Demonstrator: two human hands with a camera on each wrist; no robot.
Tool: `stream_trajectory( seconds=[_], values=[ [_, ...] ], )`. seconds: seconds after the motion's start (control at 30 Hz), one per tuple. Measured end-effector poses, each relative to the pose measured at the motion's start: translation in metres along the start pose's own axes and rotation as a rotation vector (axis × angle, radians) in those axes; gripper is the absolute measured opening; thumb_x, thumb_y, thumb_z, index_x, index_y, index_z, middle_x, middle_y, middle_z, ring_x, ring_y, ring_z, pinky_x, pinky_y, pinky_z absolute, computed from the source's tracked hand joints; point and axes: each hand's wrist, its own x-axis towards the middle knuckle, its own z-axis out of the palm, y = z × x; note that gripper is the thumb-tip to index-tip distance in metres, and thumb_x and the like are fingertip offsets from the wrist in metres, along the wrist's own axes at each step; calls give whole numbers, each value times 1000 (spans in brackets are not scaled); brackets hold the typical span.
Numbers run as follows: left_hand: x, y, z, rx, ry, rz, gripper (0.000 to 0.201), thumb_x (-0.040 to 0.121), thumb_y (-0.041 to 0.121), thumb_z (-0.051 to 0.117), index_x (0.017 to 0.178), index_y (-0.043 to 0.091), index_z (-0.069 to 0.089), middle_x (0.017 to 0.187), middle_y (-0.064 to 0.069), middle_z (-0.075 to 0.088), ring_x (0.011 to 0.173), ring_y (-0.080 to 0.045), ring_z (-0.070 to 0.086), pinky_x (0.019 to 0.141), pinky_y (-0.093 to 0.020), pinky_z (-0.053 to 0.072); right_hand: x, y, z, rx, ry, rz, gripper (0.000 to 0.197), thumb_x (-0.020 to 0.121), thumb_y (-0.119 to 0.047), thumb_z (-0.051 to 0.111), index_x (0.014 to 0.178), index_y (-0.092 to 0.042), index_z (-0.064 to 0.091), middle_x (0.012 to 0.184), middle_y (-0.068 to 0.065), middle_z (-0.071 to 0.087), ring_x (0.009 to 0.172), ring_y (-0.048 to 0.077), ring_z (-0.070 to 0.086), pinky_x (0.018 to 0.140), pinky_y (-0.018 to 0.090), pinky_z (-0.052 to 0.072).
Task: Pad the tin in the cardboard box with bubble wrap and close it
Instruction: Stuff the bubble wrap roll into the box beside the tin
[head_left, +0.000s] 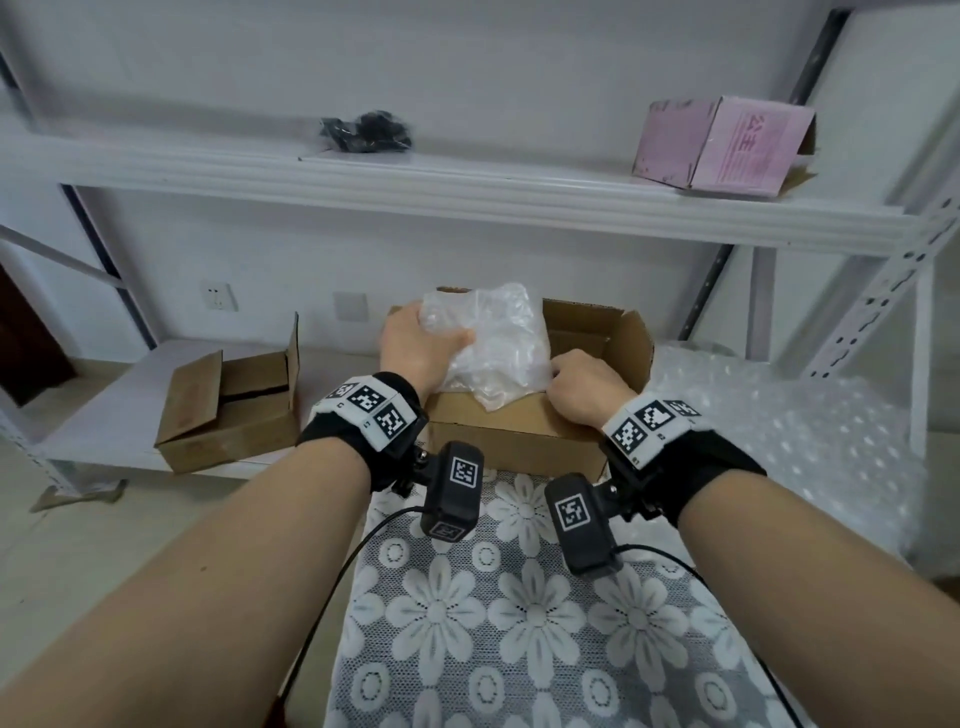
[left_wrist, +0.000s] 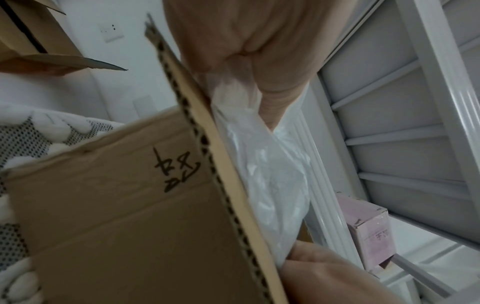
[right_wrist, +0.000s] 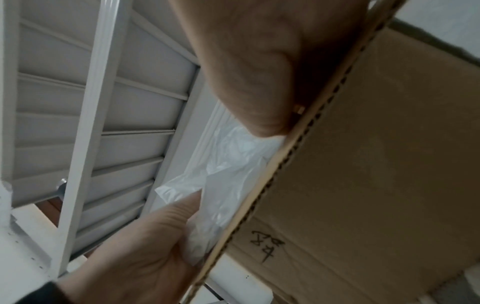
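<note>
The cardboard box (head_left: 519, 436) is sitting open on the lace-patterned cloth (head_left: 493, 623), its flaps up. A wad of bubble wrap (head_left: 488, 343) is bulging out of the box's top. The left hand (head_left: 415, 343) is gripping the wad at the box's left side, thumb lying across the plastic. The right hand (head_left: 587, 389) is curling its fingers into the wrap at the box's near right edge. The tin is hidden inside the box, under the wrap
</note>
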Motion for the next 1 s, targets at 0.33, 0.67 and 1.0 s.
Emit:
stream_trajectory(
  seconds=[0.33,0.67,1.0],
  values=[
    [3,-3,1,-76,13,-56,39,80,7,74,73,29,43,81,5,55,90,-27,62,87,-44,55,19,4,-12,-101,-196,15,24,93,-14,56,107,0,68,109,16,67,95,27,62,73,30,44],
    [4,-6,8,1,191,-40,39,77,16,76,111,6,60,104,-6,67,96,-23,65,87,-39,55,-9,18,-15,72,200,-172,21,88,-32,65,95,-14,58,95,0,57,91,21,55,76,32,42],
    [-2,2,15,416,293,184,24,87,12,60,111,10,57,100,-6,62,90,-24,59,72,-27,44,-28,29,-22,327,619,-76,33,89,-47,58,98,-15,53,102,5,54,86,17,46,76,27,35]
  ],
)
